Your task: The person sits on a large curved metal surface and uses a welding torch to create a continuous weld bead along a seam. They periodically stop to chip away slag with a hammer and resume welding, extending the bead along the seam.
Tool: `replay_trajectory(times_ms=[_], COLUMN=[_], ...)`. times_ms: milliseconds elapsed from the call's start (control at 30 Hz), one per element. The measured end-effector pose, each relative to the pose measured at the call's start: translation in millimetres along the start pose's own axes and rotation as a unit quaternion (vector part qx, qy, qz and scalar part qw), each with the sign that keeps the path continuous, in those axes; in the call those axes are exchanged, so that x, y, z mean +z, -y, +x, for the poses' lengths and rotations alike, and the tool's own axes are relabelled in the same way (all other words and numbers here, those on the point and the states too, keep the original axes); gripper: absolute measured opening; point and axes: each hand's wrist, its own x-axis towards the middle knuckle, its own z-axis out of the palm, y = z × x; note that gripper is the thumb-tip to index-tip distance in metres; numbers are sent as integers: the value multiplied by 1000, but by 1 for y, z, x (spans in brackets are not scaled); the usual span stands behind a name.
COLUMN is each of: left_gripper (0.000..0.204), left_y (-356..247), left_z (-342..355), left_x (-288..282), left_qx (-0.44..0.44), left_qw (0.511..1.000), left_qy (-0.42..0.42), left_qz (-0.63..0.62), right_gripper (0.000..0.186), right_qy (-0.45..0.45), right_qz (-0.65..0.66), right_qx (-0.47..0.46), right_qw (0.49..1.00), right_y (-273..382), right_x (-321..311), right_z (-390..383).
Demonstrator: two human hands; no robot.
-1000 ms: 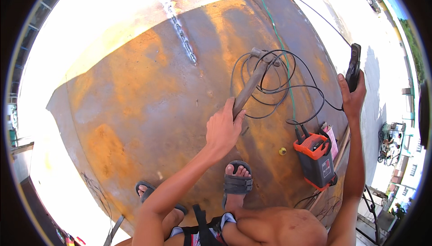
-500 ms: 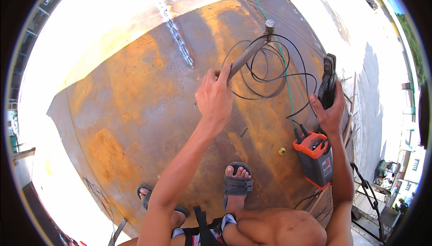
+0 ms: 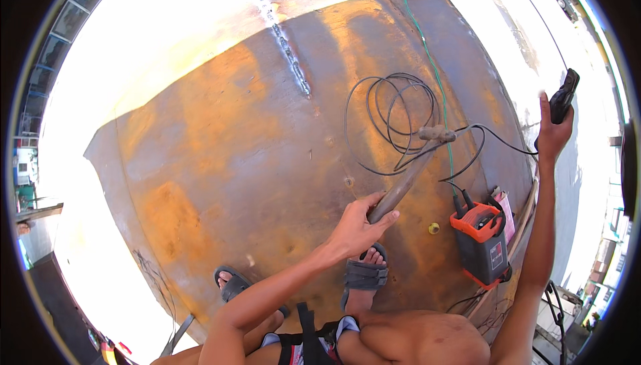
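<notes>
My left hand [image 3: 357, 226] is closed round the handle of a grey-brown hammer [image 3: 408, 181], whose head rests over or just above a dark cable near the coils. Off to the right, my right hand [image 3: 555, 128] grips a black clamp-like tool [image 3: 566, 91] with cable attached, held out over the plate's right edge. Coiled black cable [image 3: 374, 111] and a green wire [image 3: 437, 78] lie on the rusty steel plate [image 3: 220, 151]. An orange and grey portable machine [image 3: 482, 248] with plugged-in leads stands beside my right foot.
A whitish weld seam [image 3: 287, 51] runs toward the sunlit far part of the plate. My sandalled feet stand on the plate. A small yellow round object [image 3: 434, 228] lies near the machine. Dark chain hangs at lower right; a parked vehicle shows beyond the upper right edge.
Over the last half second the hammer and my left hand have come down and rightward. My right hand, after moving inward, has swung out to the right and up with the clamp.
</notes>
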Motion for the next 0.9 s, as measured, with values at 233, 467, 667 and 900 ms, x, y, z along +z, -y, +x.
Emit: replay_trajectory(times_ms=[233,467,667,900], left_gripper=[51,45,49,47], left_y=[-12,-16,-20,-14], left_z=[-1,11,33,5], left_x=[9,-18,-12,-14], left_qx=[-2,-34,-37,-58], left_qw=[994,995,994,986], left_qy=[99,1,-48,33], left_qz=[-42,89,95,154], right_gripper=[56,43,65,49], right_qy=[240,110,180,123], right_qz=[12,323,423,65], right_qx=[217,334,331,107], right_qw=[946,879,824,984], right_y=[-35,20,102,52], right_x=[-33,-64,-82,-81], right_z=[38,39,26,65])
